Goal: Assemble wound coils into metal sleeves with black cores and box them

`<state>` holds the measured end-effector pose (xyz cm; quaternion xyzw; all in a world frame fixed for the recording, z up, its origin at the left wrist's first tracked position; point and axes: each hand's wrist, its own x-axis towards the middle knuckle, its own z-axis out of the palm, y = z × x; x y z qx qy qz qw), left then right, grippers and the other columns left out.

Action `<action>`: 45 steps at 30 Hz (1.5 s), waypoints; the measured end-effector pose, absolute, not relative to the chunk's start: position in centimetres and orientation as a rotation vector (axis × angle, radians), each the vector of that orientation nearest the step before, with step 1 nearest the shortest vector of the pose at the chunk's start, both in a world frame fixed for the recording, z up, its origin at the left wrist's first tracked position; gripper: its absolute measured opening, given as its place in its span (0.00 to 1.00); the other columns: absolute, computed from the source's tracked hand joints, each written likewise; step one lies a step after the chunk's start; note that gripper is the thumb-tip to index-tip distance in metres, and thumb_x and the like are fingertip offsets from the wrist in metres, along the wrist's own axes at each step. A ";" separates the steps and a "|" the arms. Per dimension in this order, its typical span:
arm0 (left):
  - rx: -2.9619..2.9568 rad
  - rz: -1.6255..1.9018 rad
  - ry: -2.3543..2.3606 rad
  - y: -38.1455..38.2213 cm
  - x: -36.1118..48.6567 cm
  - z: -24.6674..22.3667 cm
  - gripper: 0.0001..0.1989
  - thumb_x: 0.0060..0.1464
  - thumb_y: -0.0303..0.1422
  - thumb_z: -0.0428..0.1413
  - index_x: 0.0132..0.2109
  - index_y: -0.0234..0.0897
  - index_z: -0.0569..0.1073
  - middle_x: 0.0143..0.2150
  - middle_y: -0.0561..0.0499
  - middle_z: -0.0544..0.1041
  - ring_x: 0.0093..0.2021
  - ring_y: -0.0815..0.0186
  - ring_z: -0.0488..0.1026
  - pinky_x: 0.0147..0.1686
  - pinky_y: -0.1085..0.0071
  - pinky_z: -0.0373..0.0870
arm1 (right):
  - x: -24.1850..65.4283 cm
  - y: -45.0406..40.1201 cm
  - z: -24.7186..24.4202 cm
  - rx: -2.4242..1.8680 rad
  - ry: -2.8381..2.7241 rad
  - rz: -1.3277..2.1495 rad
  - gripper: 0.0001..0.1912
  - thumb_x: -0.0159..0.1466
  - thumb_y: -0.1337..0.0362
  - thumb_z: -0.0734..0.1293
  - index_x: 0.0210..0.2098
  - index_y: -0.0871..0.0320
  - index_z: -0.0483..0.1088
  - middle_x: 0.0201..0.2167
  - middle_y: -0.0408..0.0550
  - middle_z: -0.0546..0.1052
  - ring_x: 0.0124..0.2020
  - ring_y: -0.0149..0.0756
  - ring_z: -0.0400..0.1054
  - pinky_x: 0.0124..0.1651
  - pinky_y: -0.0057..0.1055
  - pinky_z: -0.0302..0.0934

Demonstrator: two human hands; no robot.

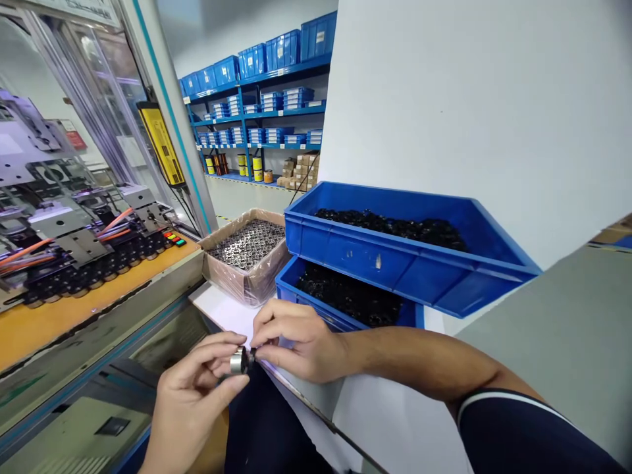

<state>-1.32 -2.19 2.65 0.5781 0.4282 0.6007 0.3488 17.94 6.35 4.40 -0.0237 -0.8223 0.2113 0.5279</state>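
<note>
My left hand point(192, 388) holds a short silver metal cylinder point(237, 361) between thumb and fingers, its dark open end turned toward the right. Close beside that end, my right hand point(296, 339) pinches a small black part point(252, 356) with thumb and fingertips. The two parts are nearly touching or touching; the gap is too small to tell. Both hands are over the front edge of the white table, above my lap.
A plastic-lined carton point(224, 280) of small metal parts stands behind the hands. Two stacked blue bins, upper point(415, 263) and lower point(286, 283), hold black parts. At left, a machine point(69, 230) has a row of black parts point(99, 271) along its orange edge.
</note>
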 end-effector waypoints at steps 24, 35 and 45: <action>1.345 1.507 1.073 -1.6 -0.6 2.6 0.19 0.39 0.22 0.72 0.41 0.43 0.85 0.38 0.47 0.86 0.34 0.62 0.85 0.33 0.80 0.80 | 18.2 6.8 3.6 0.031 -2.062 0.030 0.12 0.67 0.65 0.70 0.48 0.64 0.70 0.41 0.53 0.76 0.42 0.31 0.72 0.46 0.25 0.72; 1.272 1.507 0.993 -2.0 -0.3 2.6 0.18 0.41 0.23 0.72 0.40 0.46 0.85 0.39 0.47 0.87 0.36 0.63 0.84 0.35 0.80 0.79 | 18.4 6.6 4.0 0.059 -2.060 -0.047 0.08 0.67 0.67 0.68 0.45 0.65 0.71 0.41 0.54 0.77 0.44 0.33 0.74 0.49 0.29 0.74; 1.296 1.505 0.940 -1.8 0.0 3.1 0.20 0.42 0.21 0.70 0.41 0.51 0.85 0.40 0.51 0.87 0.37 0.66 0.84 0.35 0.84 0.77 | 18.3 6.5 4.3 0.064 -2.052 -0.019 0.09 0.67 0.67 0.68 0.44 0.67 0.71 0.41 0.57 0.77 0.44 0.34 0.74 0.48 0.29 0.74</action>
